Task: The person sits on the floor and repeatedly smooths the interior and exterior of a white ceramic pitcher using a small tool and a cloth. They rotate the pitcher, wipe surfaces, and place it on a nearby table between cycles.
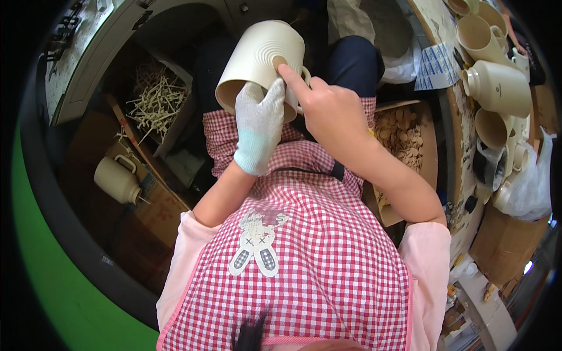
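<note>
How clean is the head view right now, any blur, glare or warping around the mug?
Head view: the cream unglazed clay mug and both hands, gloved left hand and bare right hand, are sharp and evenly lit without glare; fisheye bends the shelf edge at right; the rim is black vignette.

Matt unglazed clay mug (260, 55); knitted cloth glove (257, 126); checked cloth apron (304, 245).

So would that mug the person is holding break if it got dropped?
Probably. The mug looks like pale unglazed clay, so likely brittle. Its handle seems the weakest part. The left hand, gloved, supports the rim while the right hand presses the side, suggesting it needs gentle handling.
</note>
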A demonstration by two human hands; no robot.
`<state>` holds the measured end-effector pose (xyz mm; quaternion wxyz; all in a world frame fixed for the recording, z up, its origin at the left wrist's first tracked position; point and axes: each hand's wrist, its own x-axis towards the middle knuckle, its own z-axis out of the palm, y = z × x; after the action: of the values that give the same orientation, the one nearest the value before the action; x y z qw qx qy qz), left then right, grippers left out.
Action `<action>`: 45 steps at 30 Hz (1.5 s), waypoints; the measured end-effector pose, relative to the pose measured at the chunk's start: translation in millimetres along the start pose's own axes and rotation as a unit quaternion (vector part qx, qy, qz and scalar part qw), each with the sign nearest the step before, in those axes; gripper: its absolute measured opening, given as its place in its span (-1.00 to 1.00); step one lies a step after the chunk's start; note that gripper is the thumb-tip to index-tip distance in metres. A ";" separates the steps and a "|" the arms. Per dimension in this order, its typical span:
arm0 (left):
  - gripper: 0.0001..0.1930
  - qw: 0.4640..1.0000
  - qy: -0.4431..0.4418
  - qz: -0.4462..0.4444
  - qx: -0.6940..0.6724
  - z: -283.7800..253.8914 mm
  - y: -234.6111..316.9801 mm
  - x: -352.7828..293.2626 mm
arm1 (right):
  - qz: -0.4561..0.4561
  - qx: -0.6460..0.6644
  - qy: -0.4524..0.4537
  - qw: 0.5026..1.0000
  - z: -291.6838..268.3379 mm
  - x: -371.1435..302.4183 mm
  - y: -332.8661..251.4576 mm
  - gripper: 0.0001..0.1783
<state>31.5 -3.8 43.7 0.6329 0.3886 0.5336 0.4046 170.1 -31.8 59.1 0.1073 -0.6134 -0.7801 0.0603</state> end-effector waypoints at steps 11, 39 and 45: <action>-0.55 0.981 -0.068 -0.009 -0.182 -44.4 29.1 -16.7 | 0.229 0.620 0.174 0.730 -34.1 19.0 94.0 -0.31; -0.45 0.815 0.142 0.439 0.351 -171.3 22.4 66.3 | 0.064 -0.248 0.124 0.959 -63.7 134.6 311.7 -0.72; -0.47 0.756 0.429 0.477 0.129 -327.7 234.6 65.8 | 0.178 -0.268 0.082 0.943 -22.8 96.8 447.4 -0.55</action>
<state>-308.9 163.8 194.5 0.0069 0.4565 0.5415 0.7059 576.2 168.8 -10.7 -0.0097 -0.7513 -0.6339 -0.1835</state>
